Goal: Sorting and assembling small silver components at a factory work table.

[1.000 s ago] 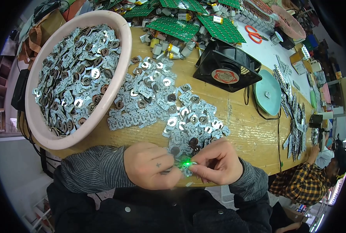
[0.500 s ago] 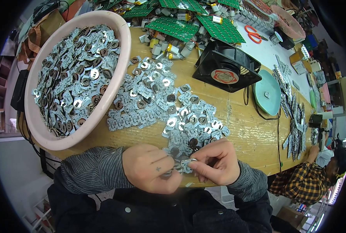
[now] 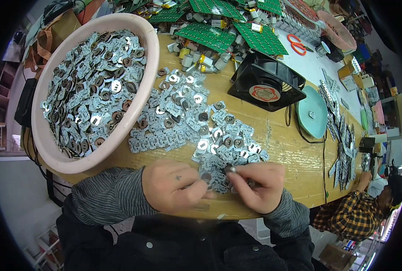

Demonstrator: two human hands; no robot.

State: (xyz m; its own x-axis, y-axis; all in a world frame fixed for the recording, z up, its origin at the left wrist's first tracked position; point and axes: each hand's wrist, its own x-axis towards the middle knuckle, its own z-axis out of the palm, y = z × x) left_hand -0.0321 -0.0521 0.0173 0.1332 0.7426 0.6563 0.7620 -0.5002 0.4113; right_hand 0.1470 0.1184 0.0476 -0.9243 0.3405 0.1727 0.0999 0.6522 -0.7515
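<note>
My left hand point(image 3: 171, 186) is closed above the near edge of the table, its fingers curled under; whatever lies in them is hidden, and the fingertips are slightly blurred. Between the thumb and forefinger of my right hand point(image 3: 260, 186) shows a small shiny bit, too small to name, held over the near end of the heap. That heap of small grey-white circuit boards point(image 3: 174, 106), many bearing round metal or brown discs, spreads across the table just beyond both hands. A large pale pink basin point(image 3: 152, 58) at the left is filled with similar boards.
A black fan point(image 3: 266, 81) stands beyond the heap, its cable running over the wooden table point(image 3: 286, 149). Right of it lie a turquoise tray point(image 3: 313, 122) and stacked board strips point(image 3: 344, 149). Green circuit panels point(image 3: 207, 37) and red-handled scissors point(image 3: 296, 44) lie farther back. A person in a checked shirt point(image 3: 350, 214) sits at the right.
My hands have drawn apart. The small board that was held between them no longer shows, and my right hand's pinch has moved up and slightly right over the heap.
</note>
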